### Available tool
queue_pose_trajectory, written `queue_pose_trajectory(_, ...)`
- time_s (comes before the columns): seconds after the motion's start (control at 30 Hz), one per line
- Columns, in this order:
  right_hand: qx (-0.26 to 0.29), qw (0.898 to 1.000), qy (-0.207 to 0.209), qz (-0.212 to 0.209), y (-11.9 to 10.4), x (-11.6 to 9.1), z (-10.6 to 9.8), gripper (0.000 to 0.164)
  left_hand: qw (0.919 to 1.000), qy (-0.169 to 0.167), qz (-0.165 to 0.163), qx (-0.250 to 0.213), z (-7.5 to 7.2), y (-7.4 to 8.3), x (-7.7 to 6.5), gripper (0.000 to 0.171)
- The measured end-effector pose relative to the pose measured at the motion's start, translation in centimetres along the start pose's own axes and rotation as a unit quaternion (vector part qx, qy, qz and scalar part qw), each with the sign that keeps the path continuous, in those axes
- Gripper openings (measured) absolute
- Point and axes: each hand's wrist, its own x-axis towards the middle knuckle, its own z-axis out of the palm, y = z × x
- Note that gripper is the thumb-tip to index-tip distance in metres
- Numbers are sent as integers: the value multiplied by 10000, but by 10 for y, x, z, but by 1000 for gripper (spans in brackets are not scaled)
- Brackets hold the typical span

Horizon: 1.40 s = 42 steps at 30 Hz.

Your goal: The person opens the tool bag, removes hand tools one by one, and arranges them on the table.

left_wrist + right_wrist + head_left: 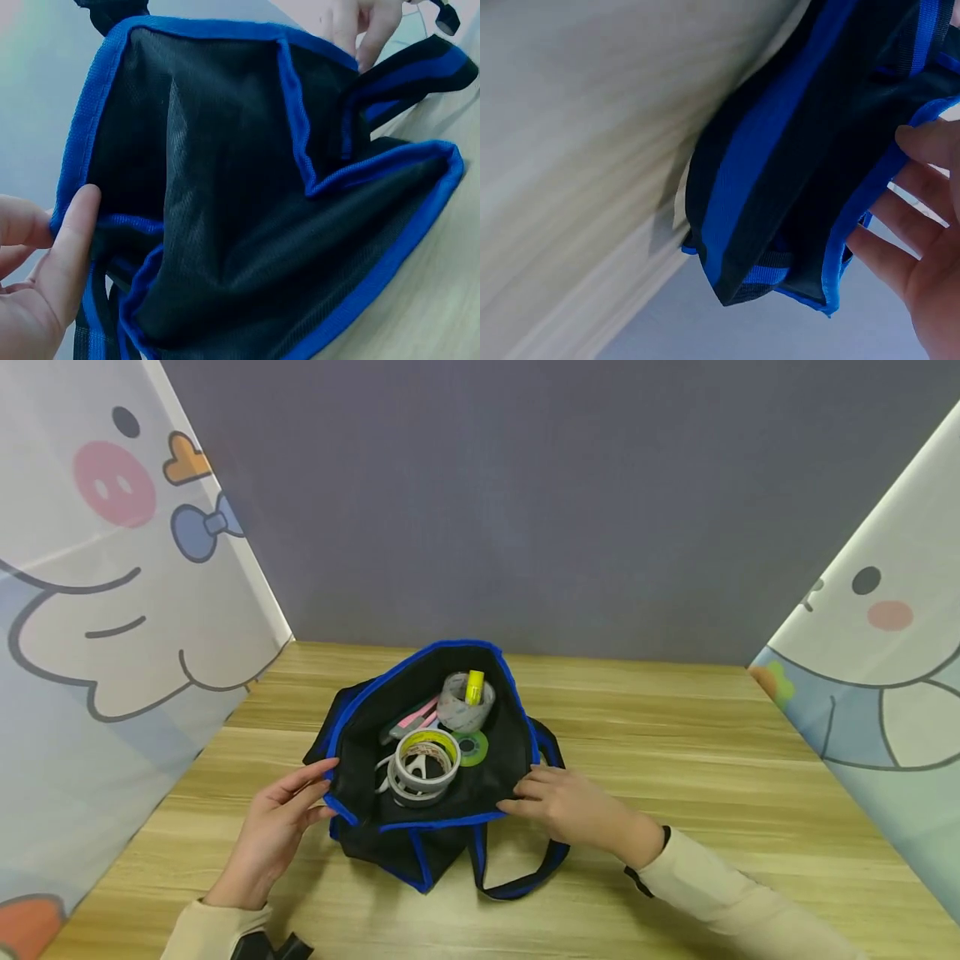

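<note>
A black bag (pixel 446 842) with blue edging stands with its mouth spread on the table. My left hand (pixel 273 827) pinches the left rim, thumb against the outer face in the left wrist view. At the right front corner, my right hand (pixel 566 806) grips the rim between thumb and fingers. Inside lie a wide tape roll (pixel 452 713) with a yellow-capped stick (pixel 474 687) upright in its hole, a pink-and-grey cutter-like tool (pixel 414 718), a green-rimmed roll (pixel 478 750) and stacked white tape rolls (pixel 405 774). White looped parts show beside and through the stack.
One strap (pixel 517 887) of the bag loops onto the wooden table (pixel 675 735) at the front right. A grey panel (pixel 525 510) stands behind the table, with cartoon-printed panels (pixel 127 610) along the sides.
</note>
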Motion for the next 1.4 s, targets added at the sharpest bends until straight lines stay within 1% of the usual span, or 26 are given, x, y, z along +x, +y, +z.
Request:
queue_pose_trajectory(0.1,41,9999,-156,40,-2,-5,1,43,9999,-49,109,-64,-1,-3,0,31)
queue_pose_trajectory(0.23,190,9984,-495,209,-7,-10,1,43,9998,-21,145,-106,-2,-7,0,32)
queue_pose_trajectory(0.27,286,9973,-622,265,-8,-11,1,43,9998,8,123,-123,-2,-8,0,32)
queue_pose_trajectory(0.37,562,9908,-1151,429,-10,-13,3,46,9996,14,194,-219,-1,-12,0,33)
queue_pose_trajectory(0.43,650,9856,-1493,466,-11,-13,3,50,9993,-14,245,-271,0,-14,-1,34)
queue_pose_trajectory(0.5,646,9817,-1729,466,-11,-13,3,52,9991,-43,294,-291,1,-16,-1,35)
queue_pose_trajectory(0.6,737,9786,-1849,529,-10,-11,1,50,9991,-68,334,-254,3,-19,0,35)
queue_pose_trajectory(0.67,960,9759,-1851,648,-9,-9,-1,44,9991,-71,343,-233,4,-21,1,35)
queue_pose_trajectory(0.73,1319,9702,-1880,771,-7,-6,-5,39,9991,-40,363,-201,3,-22,1,35)
queue_pose_trajectory(0.77,1542,9662,-1894,828,-5,-3,-7,36,9991,-6,374,-206,3,-22,1,34)
queue_pose_trajectory(0.83,2021,9536,-2002,987,-2,4,-11,30,9989,105,404,-221,2,-23,-1,34)
queue_pose_trajectory(0.87,2303,9434,-2114,1106,1,9,-13,29,9987,172,418,-238,1,-23,-1,33)
queue_pose_trajectory(0.93,2799,9185,-2396,1436,5,18,-18,28,9984,284,413,-254,0,-23,-3,33)
queue_pose_trajectory(1.0,3081,8958,-2649,1801,11,25,-23,29,9985,330,367,-246,0,-24,-2,32)
queue_pose_trajectory(1.03,3164,8867,-2751,1948,14,29,-25,31,9986,334,340,-235,0,-24,-1,32)
queue_pose_trajectory(1.07,3209,8808,-2826,2032,18,32,-26,32,9986,365,316,-207,1,-24,-1,32)
queue_pose_trajectory(1.1,3242,8780,-2854,2063,22,36,-28,33,9986,390,301,-171,1,-25,-1,32)
queue_pose_trajectory(1.17,3345,8744,-2831,2081,30,44,-29,34,9984,453,311,-121,3,-25,-1,31)
queue_pose_trajectory(1.27,3589,8704,-2680,2044,42,57,-27,36,9975,576,397,-68,5,-26,-1,32)
queue_pose_trajectory(1.33,3829,8605,-2576,2158,50,65,-25,36,9970,631,434,-66,5,-26,-2,32)
queue_pose_trajectory(1.4,4077,8467,-2448,2385,56,74,-21,37,9971,633,413,-64,3,-26,-3,33)
